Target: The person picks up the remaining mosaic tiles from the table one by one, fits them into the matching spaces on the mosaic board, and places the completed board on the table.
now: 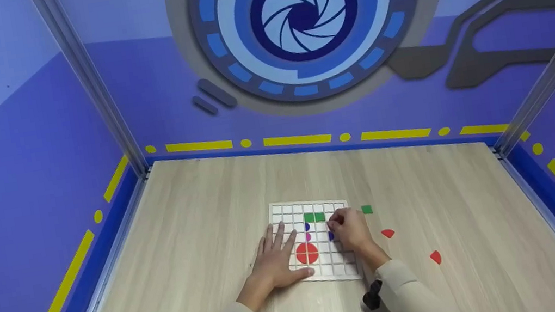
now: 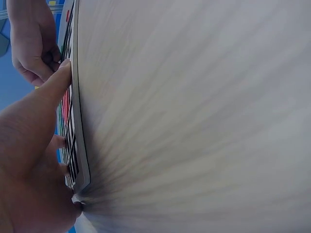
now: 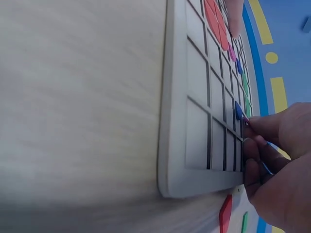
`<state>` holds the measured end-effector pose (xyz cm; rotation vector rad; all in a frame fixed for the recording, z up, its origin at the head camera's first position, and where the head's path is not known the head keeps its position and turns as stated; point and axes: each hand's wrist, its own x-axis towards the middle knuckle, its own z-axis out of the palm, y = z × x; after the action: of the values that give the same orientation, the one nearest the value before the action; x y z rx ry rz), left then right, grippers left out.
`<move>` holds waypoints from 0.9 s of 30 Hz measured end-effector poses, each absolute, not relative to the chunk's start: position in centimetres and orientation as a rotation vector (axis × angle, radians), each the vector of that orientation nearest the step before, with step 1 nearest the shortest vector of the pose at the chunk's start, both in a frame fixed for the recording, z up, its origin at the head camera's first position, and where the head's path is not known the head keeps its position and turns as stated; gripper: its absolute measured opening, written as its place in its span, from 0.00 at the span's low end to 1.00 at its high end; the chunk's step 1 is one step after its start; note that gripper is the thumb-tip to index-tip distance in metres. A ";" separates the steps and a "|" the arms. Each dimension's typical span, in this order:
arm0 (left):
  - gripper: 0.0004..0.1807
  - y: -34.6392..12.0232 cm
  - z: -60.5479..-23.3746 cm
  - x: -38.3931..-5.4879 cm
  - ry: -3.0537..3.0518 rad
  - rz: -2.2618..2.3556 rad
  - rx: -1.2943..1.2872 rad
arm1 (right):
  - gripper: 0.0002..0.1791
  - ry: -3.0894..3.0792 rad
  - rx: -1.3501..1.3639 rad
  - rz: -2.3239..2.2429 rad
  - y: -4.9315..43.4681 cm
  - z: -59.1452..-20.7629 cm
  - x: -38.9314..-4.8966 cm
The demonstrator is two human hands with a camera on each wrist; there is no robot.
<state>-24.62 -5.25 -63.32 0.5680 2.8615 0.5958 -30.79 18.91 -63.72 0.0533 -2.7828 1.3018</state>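
A white grid board (image 1: 339,269) lies on the table. My left hand (image 1: 273,266) rests spread on its left side, the thumb along the near edge. Over the right part of the board, my right hand (image 1: 350,227) pinches a small magenta piece (image 3: 246,121), mostly hidden by the fingertips. Beside those fingers sits a blue half-circle (image 3: 238,110). Elsewhere in the grid are a red circle (image 1: 307,253) of quarter pieces, a pink half-circle (image 1: 308,236), another blue half-circle (image 1: 307,226) and two green squares (image 1: 314,217).
To the right of the board, a loose green square (image 1: 367,210) and two red quarter pieces, one nearer the board (image 1: 388,233) and one farther right (image 1: 436,257), lie on the wooden table (image 1: 198,217). Blue panels (image 1: 137,100) wall in the back and sides.
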 end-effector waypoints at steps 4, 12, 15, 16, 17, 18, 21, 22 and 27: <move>0.60 -5.2 -63.3 -24.7 2.862 0.586 0.565 | 0.05 -2.840 0.066 1.276 19.3 -63.5 -30.6; 0.59 -5.3 -63.4 -24.5 2.869 0.608 0.584 | 0.07 -2.872 0.157 1.239 19.6 -63.7 -30.4; 0.59 -5.4 -63.5 -24.4 2.873 0.597 0.586 | 0.05 -2.861 0.172 1.233 19.6 -64.0 -30.3; 0.59 -5.4 -63.4 -24.3 2.872 0.593 0.586 | 0.05 -2.855 0.174 1.231 19.6 -64.1 -30.2; 0.59 -5.4 -63.4 -24.3 2.873 0.590 0.587 | 0.04 -2.847 0.176 1.233 19.6 -64.1 -30.2; 0.59 -5.4 -63.3 -24.3 2.874 0.588 0.589 | 0.04 -2.841 0.177 1.238 19.6 -64.1 -30.2; 0.59 -5.3 -63.2 -24.4 2.879 0.588 0.600 | 0.04 -2.806 0.189 1.255 19.5 -64.1 -30.2; 0.59 -5.3 -63.1 -24.5 2.878 0.591 0.601 | 0.04 -2.797 0.197 1.258 19.5 -64.1 -30.2; 0.59 -5.3 -63.1 -24.4 2.872 0.580 0.603 | 0.05 -2.764 0.193 1.275 19.4 -64.1 -30.2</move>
<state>-24.44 -5.31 -63.12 0.6031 2.8720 0.5797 -30.17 19.39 -64.13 0.1930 -2.7641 1.2748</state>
